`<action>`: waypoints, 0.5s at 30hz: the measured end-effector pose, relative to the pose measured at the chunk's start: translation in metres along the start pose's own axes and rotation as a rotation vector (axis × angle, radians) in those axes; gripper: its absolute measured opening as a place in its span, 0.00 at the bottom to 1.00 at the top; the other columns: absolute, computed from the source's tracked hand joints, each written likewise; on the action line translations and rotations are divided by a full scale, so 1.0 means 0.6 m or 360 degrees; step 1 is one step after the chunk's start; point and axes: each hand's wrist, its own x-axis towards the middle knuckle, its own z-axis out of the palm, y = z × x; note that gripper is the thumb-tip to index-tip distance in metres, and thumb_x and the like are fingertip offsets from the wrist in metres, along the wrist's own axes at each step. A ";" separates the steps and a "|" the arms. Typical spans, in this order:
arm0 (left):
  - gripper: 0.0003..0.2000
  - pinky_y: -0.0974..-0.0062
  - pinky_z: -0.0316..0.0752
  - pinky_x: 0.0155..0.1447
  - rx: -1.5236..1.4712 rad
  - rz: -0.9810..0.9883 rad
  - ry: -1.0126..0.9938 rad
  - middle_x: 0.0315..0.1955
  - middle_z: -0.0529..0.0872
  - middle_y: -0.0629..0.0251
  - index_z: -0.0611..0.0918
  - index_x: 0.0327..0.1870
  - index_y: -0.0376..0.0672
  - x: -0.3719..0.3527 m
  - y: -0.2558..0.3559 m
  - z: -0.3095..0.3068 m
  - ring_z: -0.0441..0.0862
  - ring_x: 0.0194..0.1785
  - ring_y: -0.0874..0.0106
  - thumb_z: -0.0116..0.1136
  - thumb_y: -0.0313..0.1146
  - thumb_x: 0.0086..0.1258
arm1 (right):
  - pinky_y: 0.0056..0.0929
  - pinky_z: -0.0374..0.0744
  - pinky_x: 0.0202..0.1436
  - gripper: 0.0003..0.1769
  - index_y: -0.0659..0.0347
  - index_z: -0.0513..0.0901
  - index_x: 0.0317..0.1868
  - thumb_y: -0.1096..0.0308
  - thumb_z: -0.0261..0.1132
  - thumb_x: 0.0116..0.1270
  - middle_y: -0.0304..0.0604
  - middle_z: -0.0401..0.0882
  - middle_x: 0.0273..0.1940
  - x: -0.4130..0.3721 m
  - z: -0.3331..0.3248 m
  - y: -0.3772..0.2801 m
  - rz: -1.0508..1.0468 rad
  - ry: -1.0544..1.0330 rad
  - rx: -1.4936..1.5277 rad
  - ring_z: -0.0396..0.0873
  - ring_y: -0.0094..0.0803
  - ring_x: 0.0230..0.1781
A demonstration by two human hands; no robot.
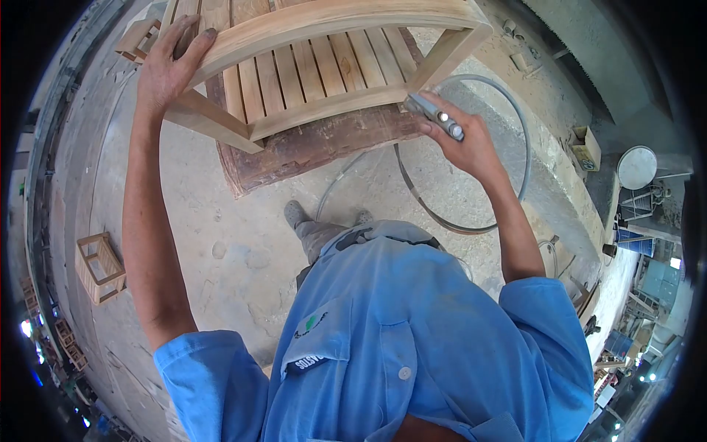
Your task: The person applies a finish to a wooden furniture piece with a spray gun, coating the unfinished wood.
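A slatted wooden chair (pixel 324 59) stands on a dark wooden board (pixel 309 151) in front of me. My left hand (pixel 168 66) grips the chair's curved top rail at its left end. My right hand (pixel 460 140) is closed around a grey pneumatic hand tool (pixel 434 116), whose tip touches the chair's frame near the right leg joint. A grey air hose (pixel 515 125) loops on the floor behind that hand. My blue shirt fills the lower part of the head view, and my feet show beneath the board.
Dusty concrete floor (pixel 221 243) lies all around. A small wooden frame box (pixel 99 267) sits on the floor at left, another wooden piece (pixel 136 38) at top left. A cardboard box (pixel 587 147) and a round metal fan (pixel 637 168) stand at right.
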 end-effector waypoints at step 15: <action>0.31 0.64 0.69 0.68 0.0042 -0.0024 0.0024 0.62 0.79 0.49 0.80 0.63 0.43 -0.005 0.016 -0.010 0.77 0.65 0.55 0.60 0.57 0.66 | 0.38 0.82 0.48 0.28 0.43 0.80 0.64 0.49 0.70 0.64 0.49 0.87 0.47 0.023 -0.010 -0.010 0.0110 -0.0024 -0.0047 0.87 0.47 0.43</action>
